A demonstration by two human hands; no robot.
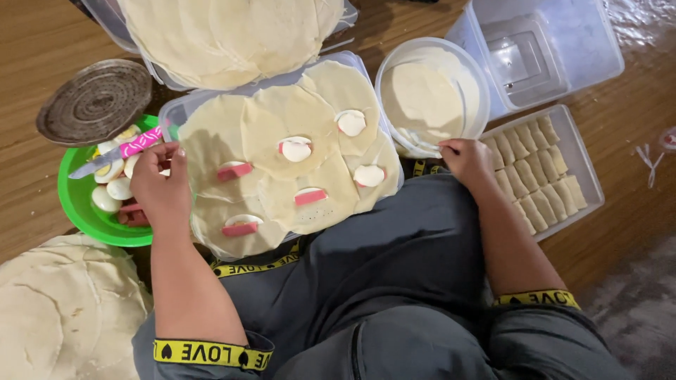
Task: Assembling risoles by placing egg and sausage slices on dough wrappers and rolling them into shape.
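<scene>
Two hands are working over a lidded tub [176,112] covered with pale round wrappers [282,112], seen from above, with the person's dark-clad lap below it. The left hand [160,184] is resting at the tub's left edge, fingers curled loosely inward; what it is pinching, if anything, is hidden by its own back. It is sitting just beside a green bowl [77,204] that is holding egg halves [116,188], pink sausage pieces [132,214] and a pink-handled knife [123,151]. The right hand [466,160] is lying on the knee, fingers bent, its fingertips touching the rim of a round tub [384,70] of white batter [426,98]; it is gripping nothing that shows.

On the wrappers, three are carrying an egg half [352,123] each and others are carrying a pink sausage strip [310,197]. To the right, a tray [588,169] is holding rows of finished rolls [539,176]. Beyond it, an empty clear box [605,42] is standing on the wooden floor [28,56]. A metal lid [95,102] is lying above the bowl. More wrappers are stacked at the top [225,35] and at the lower left [63,309].
</scene>
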